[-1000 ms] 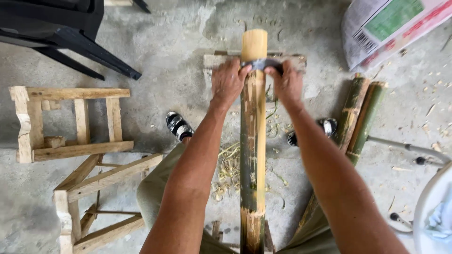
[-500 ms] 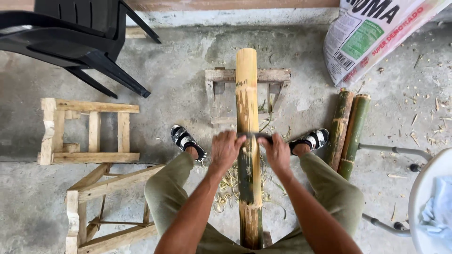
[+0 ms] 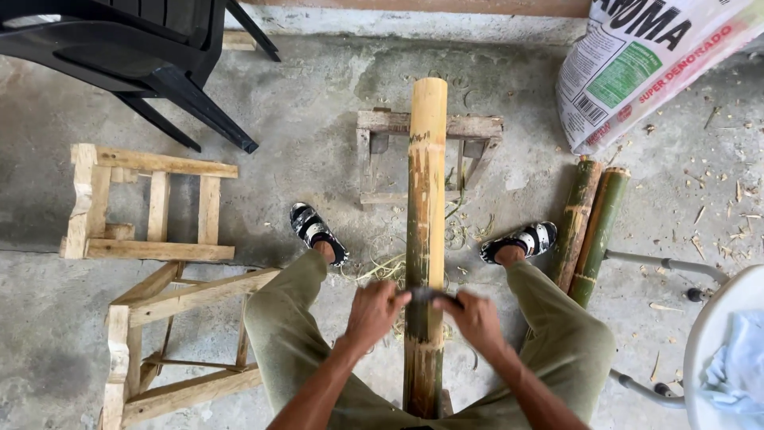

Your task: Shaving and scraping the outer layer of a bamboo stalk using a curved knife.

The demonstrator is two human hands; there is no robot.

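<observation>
**Bamboo pole part-scraped, both hands on the blade near the person's end**

Bamboo pole (image 3: pixel 426 231) is the long piece at the centre of the head view, running from between the person's knees away to a small wooden stand (image 3: pixel 430 127) on which its far end rests. Its far stretch shows bare yellow, while the middle and near parts carry dark green and brown streaks of skin, so by my judgement the scraping is partly done and much of the near length is left. Pale shavings (image 3: pixel 390 267) lie on the concrete floor (image 3: pixel 318 103) beside the pole, between the two sandalled feet.

Left hand (image 3: pixel 374 312) and right hand (image 3: pixel 476 318) sit level on either side of the pole, each closed around one end of a dark blade (image 3: pixel 430 296) laid across it. Fingers are curled tight, knuckles up; both forearms come in from below, elbows bent, hands close to the body.

Two green bamboo lengths (image 3: pixel 593 227) lie to the right, well apart from the hands. Wooden frames (image 3: pixel 151 207) stand on the left, with a black plastic chair (image 3: pixel 135 56) beyond them and a printed sack (image 3: pixel 652 72) at the upper right
</observation>
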